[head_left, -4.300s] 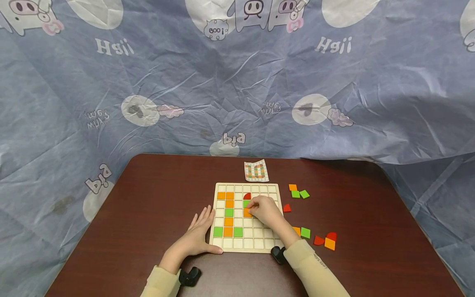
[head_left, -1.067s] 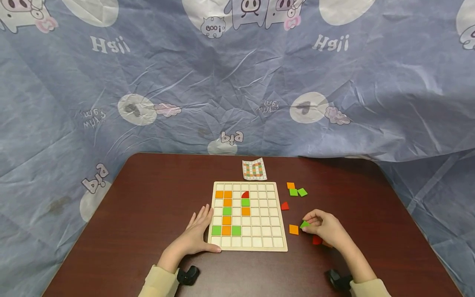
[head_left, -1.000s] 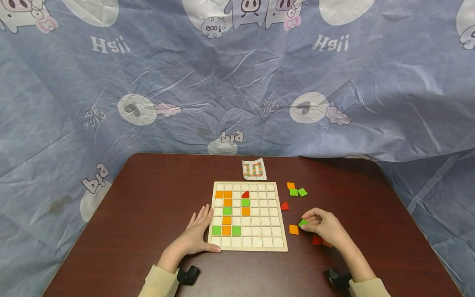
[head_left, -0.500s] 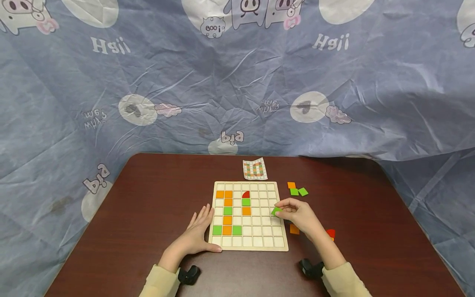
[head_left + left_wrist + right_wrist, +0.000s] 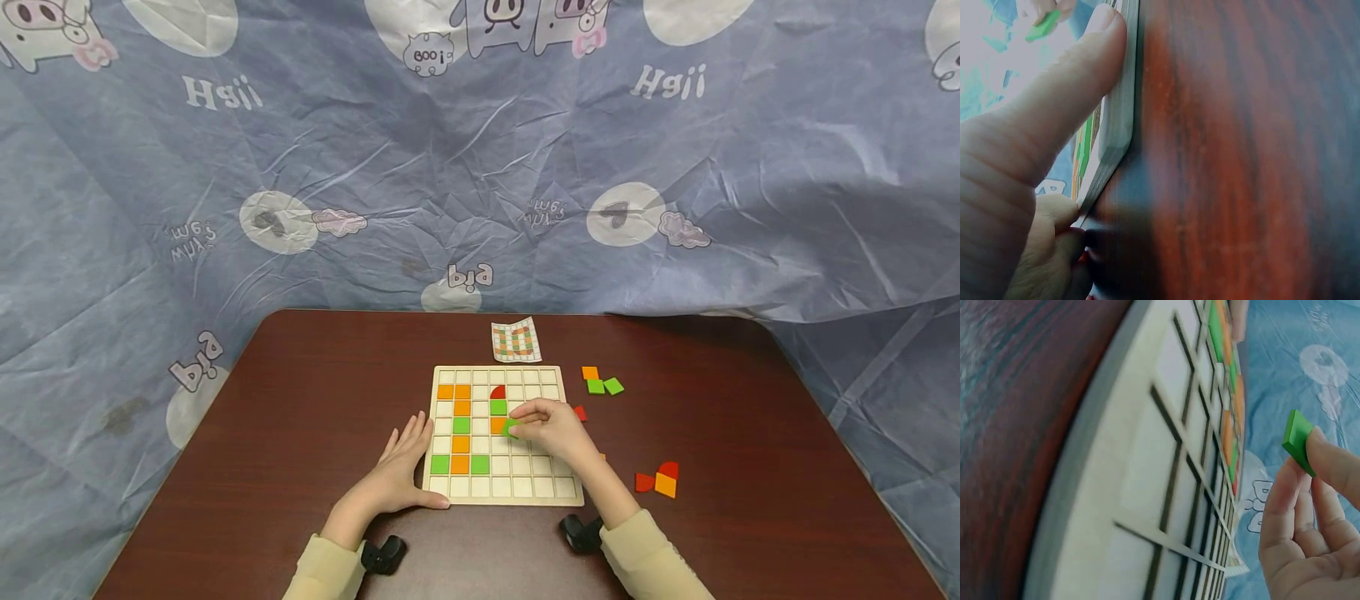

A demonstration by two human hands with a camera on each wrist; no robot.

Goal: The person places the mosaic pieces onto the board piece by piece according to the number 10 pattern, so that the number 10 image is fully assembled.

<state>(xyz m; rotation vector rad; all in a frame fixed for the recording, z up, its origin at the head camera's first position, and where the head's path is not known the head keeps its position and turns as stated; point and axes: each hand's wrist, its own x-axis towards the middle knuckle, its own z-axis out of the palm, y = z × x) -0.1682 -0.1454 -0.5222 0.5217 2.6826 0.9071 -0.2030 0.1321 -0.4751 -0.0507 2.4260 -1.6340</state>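
Note:
A pale wooden grid board (image 5: pixel 540 492) lies on the table, with orange and green square tiles and one red quarter-circle tile set in its cells. My right hand (image 5: pixel 551 429) is above the board's middle, pinching a green square tile (image 5: pixel 1298 440) between thumb and fingertips. In the right wrist view that tile is tilted and apart from the grid. My left hand (image 5: pixel 393 475) rests at the board's left edge, fingers spread and thumb (image 5: pixel 1079 81) along the near corner. Next to the held tile, an orange tile (image 5: pixel 497 426) sits in its cell.
A small paper pattern card (image 5: pixel 516 340) lies behind the board. To the right are loose tiles: an orange one (image 5: pixel 590 372), two green ones (image 5: pixel 596 387), a red quarter (image 5: pixel 580 413), and a group with red quarters (image 5: pixel 644 482) and an orange square (image 5: pixel 665 485). A printed cloth (image 5: pixel 450 167) hangs behind.
An orange tile was left on the board by my right hand, which then picked up a green tile at the right and carried it leftward over the grid. My left hand has stayed put.

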